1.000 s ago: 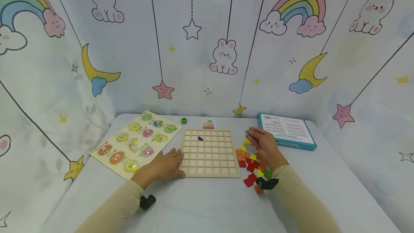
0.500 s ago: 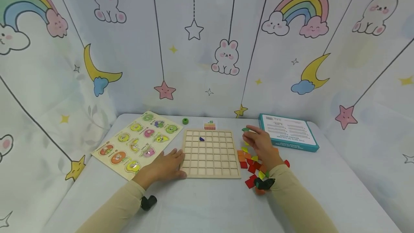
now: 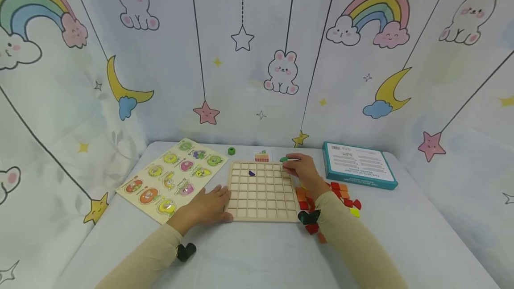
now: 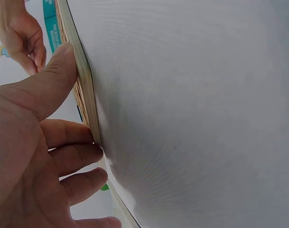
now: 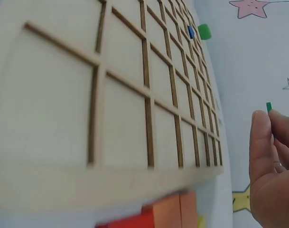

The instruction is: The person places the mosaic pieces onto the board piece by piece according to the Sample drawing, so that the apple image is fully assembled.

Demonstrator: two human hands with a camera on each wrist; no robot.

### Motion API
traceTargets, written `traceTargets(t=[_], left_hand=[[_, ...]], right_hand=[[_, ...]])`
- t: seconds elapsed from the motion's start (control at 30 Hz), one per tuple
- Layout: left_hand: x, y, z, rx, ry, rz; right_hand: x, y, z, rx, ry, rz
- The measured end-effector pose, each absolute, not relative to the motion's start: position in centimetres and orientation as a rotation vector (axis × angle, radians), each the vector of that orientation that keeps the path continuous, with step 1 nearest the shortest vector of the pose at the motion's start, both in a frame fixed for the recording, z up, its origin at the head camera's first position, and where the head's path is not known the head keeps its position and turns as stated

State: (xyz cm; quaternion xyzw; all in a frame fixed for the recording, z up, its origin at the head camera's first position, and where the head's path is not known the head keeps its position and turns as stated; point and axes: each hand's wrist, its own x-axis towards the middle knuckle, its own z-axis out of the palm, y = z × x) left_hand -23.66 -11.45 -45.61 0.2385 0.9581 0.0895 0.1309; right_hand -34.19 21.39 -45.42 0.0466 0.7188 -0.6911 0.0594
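Observation:
A wooden grid board (image 3: 263,200) lies flat in the middle of the table in the head view. Fingers of my left hand (image 3: 209,205) rest along its left edge, and the thumb touches near the front left corner. Over the board's far right corner, my right hand (image 3: 302,167) pinches a thin green piece (image 3: 283,159) between thumb and fingertips. The right wrist view shows only the end of that green piece (image 5: 269,106) above the fingertips. One dark blue piece (image 3: 251,173) sits in the grid towards the back. A small picture card (image 3: 263,156) lies just behind the board.
Loose red tiles (image 3: 335,185) and other orange and yellow pieces spread right of the board, partly under the right forearm. A fruit puzzle sheet (image 3: 176,171) lies at left, a teal box (image 3: 361,164) at back right. A green bead (image 3: 231,151) stands behind the board.
My right hand has moved left with the green piece, from above the loose tiles to the board's far right corner. My left hand has stayed at the board's edge.

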Motion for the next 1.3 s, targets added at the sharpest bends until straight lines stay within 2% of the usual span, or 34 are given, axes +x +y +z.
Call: traceTargets(t=[0.27, 0.6, 1.2, 1.3], left_hand=[[-23.7, -11.6, -46.0, 0.703, 2.791, 0.266], [-23.7, -11.6, -46.2, 0.693, 2.775, 0.262], [-23.6, -11.7, -45.9, 0.682, 2.768, 0.273], [-23.5, -11.7, -45.7, 0.69, 2.774, 0.262]], right_hand=[[-36.2, 17.5, -47.0, 0.075, 2.373, -1.821], [-36.2, 14.5, -47.8, -0.078, 2.807, -1.289], [-36.8, 14.0, -48.2, -0.168, 2.929, -1.118], [-36.3, 14.6, -47.6, -0.179, 2.873, -1.218]])
